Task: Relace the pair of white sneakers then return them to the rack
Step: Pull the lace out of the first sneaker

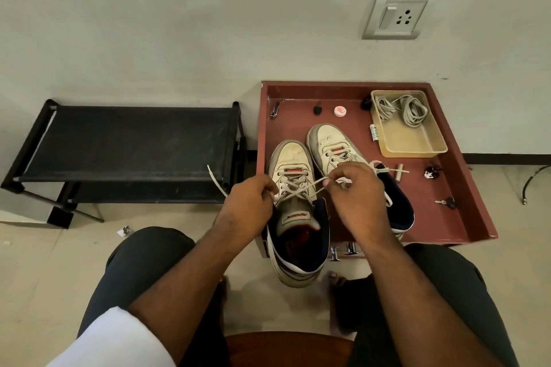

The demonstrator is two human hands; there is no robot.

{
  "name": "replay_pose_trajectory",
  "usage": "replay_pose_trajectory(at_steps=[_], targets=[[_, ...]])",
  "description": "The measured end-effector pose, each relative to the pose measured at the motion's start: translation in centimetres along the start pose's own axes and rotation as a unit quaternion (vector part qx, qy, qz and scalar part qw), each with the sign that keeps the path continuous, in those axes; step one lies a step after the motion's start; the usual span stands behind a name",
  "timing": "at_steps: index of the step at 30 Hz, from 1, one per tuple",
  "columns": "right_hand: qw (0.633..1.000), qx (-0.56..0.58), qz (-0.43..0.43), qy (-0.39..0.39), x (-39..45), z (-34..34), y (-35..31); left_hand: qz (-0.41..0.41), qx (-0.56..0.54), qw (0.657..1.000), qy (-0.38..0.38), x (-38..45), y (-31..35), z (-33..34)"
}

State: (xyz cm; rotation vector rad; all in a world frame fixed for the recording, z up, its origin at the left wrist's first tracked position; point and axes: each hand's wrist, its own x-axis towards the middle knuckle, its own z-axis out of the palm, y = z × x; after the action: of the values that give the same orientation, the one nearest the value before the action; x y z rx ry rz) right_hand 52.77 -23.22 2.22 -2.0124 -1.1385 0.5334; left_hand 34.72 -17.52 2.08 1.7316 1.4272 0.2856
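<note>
we see the black rack left of the red tray, where two scuffed white sneakers sit side by side. our left hand and right hand each pinch an end of the near sneaker's lace.

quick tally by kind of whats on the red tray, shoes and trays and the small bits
white sneakers: 2
beige tray holding coiled cord: 1
batteries: 2
round tin: 1
nail clipper: 1
keys: 1 bunch
small dark bits, unclear: 3
total: 11
</note>
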Motion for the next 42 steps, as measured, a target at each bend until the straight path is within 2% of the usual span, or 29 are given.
replay_pose_trajectory(at_steps=[3,5,6,8,13,15,18,20,23,26,28,30,33,36,38,40,42], targets=[[0.995,0.003,-0.03,-0.092,-0.7,0.6,-0.8,0.012,0.011,1.0,0.009,-0.3,0.1,0.4],[0.979,-0.114,-0.116,-0.126,-1.4,2.2,-1.1,0.013,0.012,1.0,0.009,-0.3,0.1,0.6],[0.964,-0.17,-0.153,-0.132,-1.6,2.9,-1.1,0.01,0.01,1.0,0.009,-0.3,0.1,0.6],[0.953,-0.215,-0.169,-0.127,-1.5,3.5,-1.0,0.003,0.007,1.0,0.007,-0.3,0.1,0.5],[0.979,-0.167,-0.105,-0.051,-0.2,1.1,-0.9,0.001,-0.006,1.0,0.004,0.0,-0.2,0.3],[0.977,-0.166,-0.105,-0.08,-0.2,0.8,-0.9,0.0,0.001,1.0,0.001,0.2,-0.2,0.3],[0.947,-0.242,-0.163,-0.136,-1.5,2.6,-1.1,0.003,0.015,1.0,0.003,0.3,0.0,0.5],[0.933,-0.279,-0.186,-0.128,-2.0,3.7,-1.3,0.004,0.013,1.0,0.01,0.3,-0.1,0.5],[0.953,-0.23,-0.174,-0.093,-1.5,3.8,-1.2,-0.007,-0.003,1.0,0.006,0.2,-0.2,0.3],[0.995,-0.077,-0.07,-0.005,-0.5,1.8,-0.9,-0.015,-0.017,1.0,-0.006,0.4,-0.2,0.2],[0.995,0.034,-0.027,0.09,-0.3,0.1,-0.9,-0.013,-0.011,1.0,-0.012,0.4,-0.1,0.2],[0.989,0.072,-0.017,0.124,-0.5,-0.7,-0.8,-0.012,-0.009,1.0,-0.013,0.5,-0.1,0.3],[0.994,-0.032,-0.092,0.038,-0.9,0.6,-0.9,-0.017,-0.012,1.0,-0.012,0.5,0.0,0.4],[0.952,-0.242,-0.162,-0.091,-1.7,3.0,-0.9,-0.02,-0.014,1.0,-0.007,0.3,0.0,0.3],[0.932,-0.3,-0.161,-0.124,-1.8,3.8,-0.8,-0.02,-0.017,1.0,-0.004,0.2,0.1,0.2],[0.945,-0.267,-0.154,-0.106,-1.5,3.6,-0.9,-0.026,-0.02,0.999,-0.005,0.2,0.0,0.1],[0.985,-0.131,-0.088,-0.064,-0.9,2.3,-1.4,-0.034,-0.023,0.999,-0.011,0.3,0.0,0.1]])
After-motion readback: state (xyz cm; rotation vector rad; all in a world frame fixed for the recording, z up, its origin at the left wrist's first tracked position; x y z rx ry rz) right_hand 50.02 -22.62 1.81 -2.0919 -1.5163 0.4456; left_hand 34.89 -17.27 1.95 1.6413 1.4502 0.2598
